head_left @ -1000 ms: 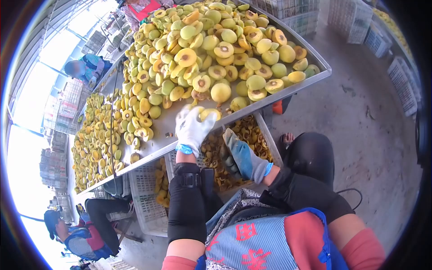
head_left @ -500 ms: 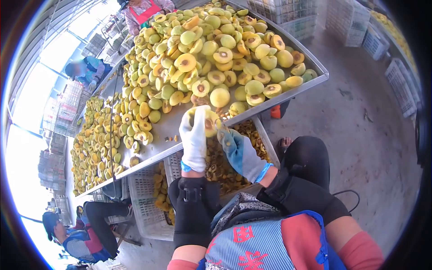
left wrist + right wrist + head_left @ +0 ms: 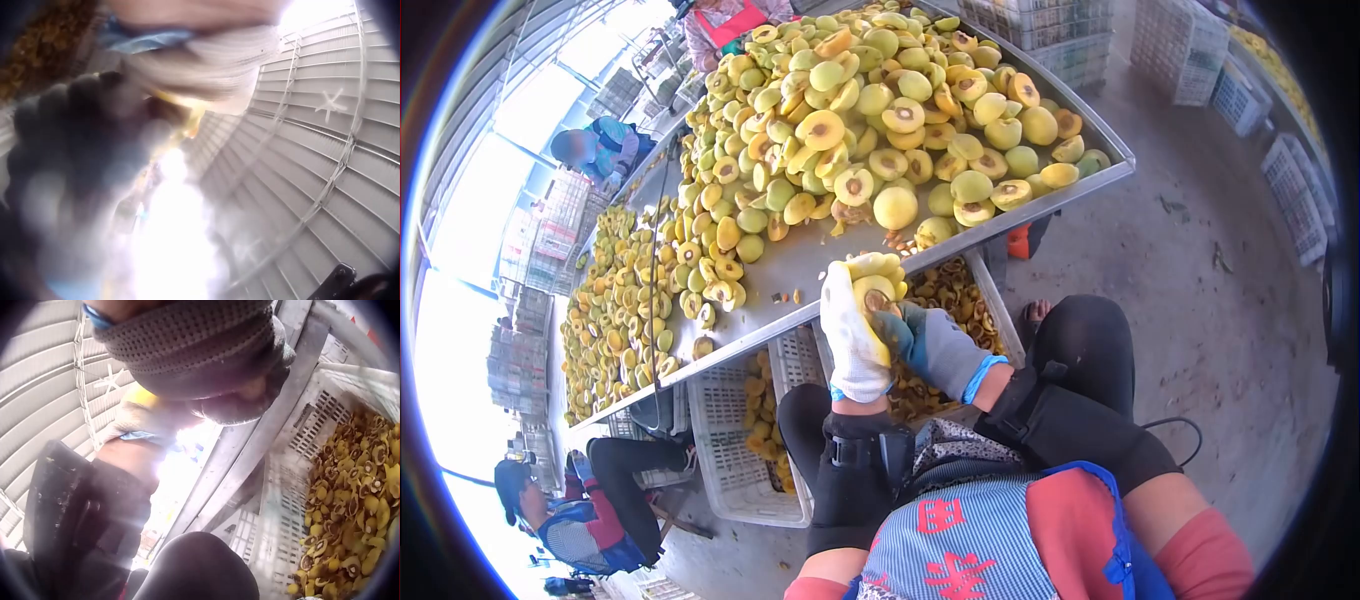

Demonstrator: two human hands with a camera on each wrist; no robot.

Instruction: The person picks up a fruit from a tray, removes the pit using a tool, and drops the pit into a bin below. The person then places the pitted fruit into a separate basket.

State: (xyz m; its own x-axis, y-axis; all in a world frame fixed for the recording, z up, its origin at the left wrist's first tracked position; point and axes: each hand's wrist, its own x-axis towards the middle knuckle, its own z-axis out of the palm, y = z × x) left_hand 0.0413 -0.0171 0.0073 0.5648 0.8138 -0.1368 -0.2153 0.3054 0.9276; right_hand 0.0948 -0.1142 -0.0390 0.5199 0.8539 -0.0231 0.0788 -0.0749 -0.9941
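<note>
In the head view, my left hand (image 3: 852, 335), in a white and yellow glove, grips a yellow peach half (image 3: 874, 294) with its cut side facing up. My right hand (image 3: 945, 350), in a blue-grey glove, meets it from the right with fingers curled against the cut face near the brown centre. Both hands are just off the front edge of the metal table (image 3: 1040, 203). The right wrist view shows the curled right glove (image 3: 200, 356) from its back; its fingertips are hidden. In the left wrist view the gloves are blurred.
A large heap of peach halves (image 3: 820, 130) covers much of the table. Below the hands stands a crate (image 3: 287, 506) of pit scraps (image 3: 350, 512); another white crate (image 3: 730, 450) is left of it. Several people sit or stand around. Stacked crates (image 3: 1180, 50) are at right.
The left hand has come from the table edge back toward the body with the peach half. The right hand has risen from over the crate and now meets it.
</note>
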